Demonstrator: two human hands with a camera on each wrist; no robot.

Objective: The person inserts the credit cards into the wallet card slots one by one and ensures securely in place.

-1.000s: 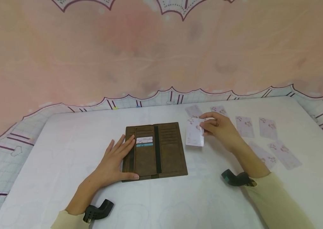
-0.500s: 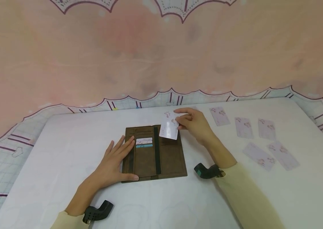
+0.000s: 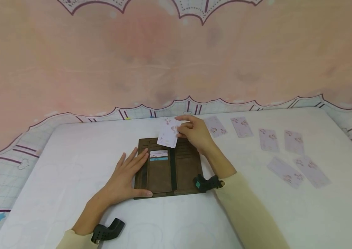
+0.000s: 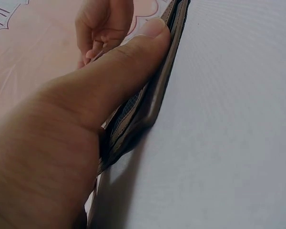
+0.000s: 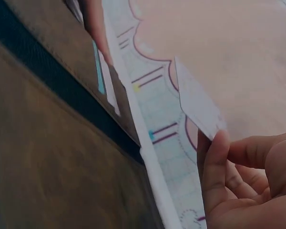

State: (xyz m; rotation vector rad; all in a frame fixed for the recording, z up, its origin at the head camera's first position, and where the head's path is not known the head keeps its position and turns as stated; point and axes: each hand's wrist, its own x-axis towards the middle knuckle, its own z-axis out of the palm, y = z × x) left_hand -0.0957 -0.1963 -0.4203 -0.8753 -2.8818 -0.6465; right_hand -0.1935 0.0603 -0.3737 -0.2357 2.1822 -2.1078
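Note:
A brown bifold wallet (image 3: pixel 160 176) lies spread out on the white table, with rows of card slots on both halves. White and blue card edges (image 3: pixel 158 155) stick out of a slot in its left half. My left hand (image 3: pixel 123 180) rests on the wallet's left side, fingers straight, thumb along the lower edge; the left wrist view shows the thumb (image 4: pixel 119 67) lying on that edge. Between thumb and fingers my right hand (image 3: pixel 196 135) pinches a white card (image 3: pixel 167 133) with small pink prints by its right side. The card is raised over the wallet's top edge.
Several similar pale cards, among them one near the back (image 3: pixel 215 126) and one farther right (image 3: pixel 294 141), lie flat on the right side of the white table (image 3: pixel 54 166). A patterned cloth (image 3: pixel 163 62) hangs behind the table.
My right hand has carried the card leftward from beside the wallet to over its top edge, near the middle. My left hand has stayed in place on the wallet.

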